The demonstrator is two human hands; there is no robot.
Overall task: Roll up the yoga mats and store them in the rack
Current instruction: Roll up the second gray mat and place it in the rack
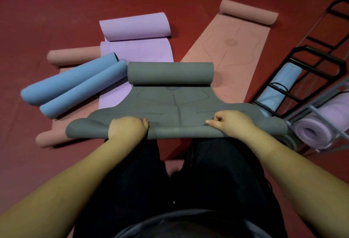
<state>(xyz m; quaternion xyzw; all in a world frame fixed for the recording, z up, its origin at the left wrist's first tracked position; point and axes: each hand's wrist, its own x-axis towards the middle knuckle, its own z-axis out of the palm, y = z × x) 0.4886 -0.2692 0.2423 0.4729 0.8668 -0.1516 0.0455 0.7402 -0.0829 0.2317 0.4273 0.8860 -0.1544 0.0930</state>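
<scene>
We are crouched over the grey yoga mat (170,103), which lies on the red floor (47,1) across a purple mat (136,48) and a pink mat (232,45). Its far end is already curled into a roll, and its near edge is lifted off the floor towards our knees. Our left hand (127,129) has its fingers curled over that near edge left of the mat's centre line. Our right hand (229,124) pinches the same edge right of centre, thumb and fingers closed on the fold.

We judge the mat to be soft and floppy: it sags between and beyond our hands and its outer corners droop. The surface looks matte and grippy rather than slippery, so it should roll without sliding, and it seems light enough for two hands. Taking hold wider apart, nearer the corners, would probably keep the first turn straight; a crooked start would likely give a cone-shaped roll.

A blue mat (75,84), curled in from both ends, lies at the left. The black wire rack (302,52) at the right already holds a blue roll (279,88), and a purple roll (317,130) sits in a grey frame beside it.
</scene>
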